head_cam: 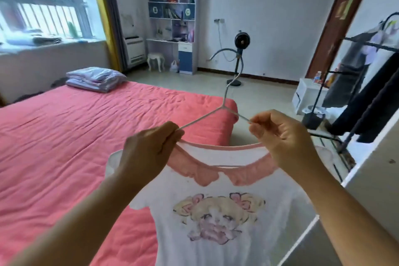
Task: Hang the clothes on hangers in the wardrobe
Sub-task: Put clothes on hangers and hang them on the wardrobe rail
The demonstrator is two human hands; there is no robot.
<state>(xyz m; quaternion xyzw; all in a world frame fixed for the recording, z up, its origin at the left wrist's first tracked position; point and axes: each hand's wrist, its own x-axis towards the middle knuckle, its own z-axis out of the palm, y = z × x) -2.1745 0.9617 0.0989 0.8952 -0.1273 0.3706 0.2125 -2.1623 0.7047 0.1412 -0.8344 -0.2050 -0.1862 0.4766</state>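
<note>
Between the two hands, low at centre: one white short-sleeved shirt (216,222), thin soft knit, pink scalloped collar, printed cartoon face with yellow hair and pink bows on the chest, threaded on a slender pale wire hanger (224,101). Hanger's long axis runs left to right across the view; its neck rises toward 12 o'clock and ends in a curved hook. Left hand (146,153) pinches the left hanger arm together with the collar edge; right hand (285,142) pinches the right arm likewise, fingers curled. Shirt hangs clear of the bed, body falling toward 6 o'clock. Clothes rail (367,41), black metal, dark garments already hung, lies at 2 o'clock, well apart; the right hand is nearer, so the hook likely must travel up and rightward. Bed (75,136), coral quilted cover, wrinkled, at 9 o'clock. Folded lilac bedding (95,79) at 10 o'clock. Standing fan (241,41) behind the hook at 12 o'clock.
</note>
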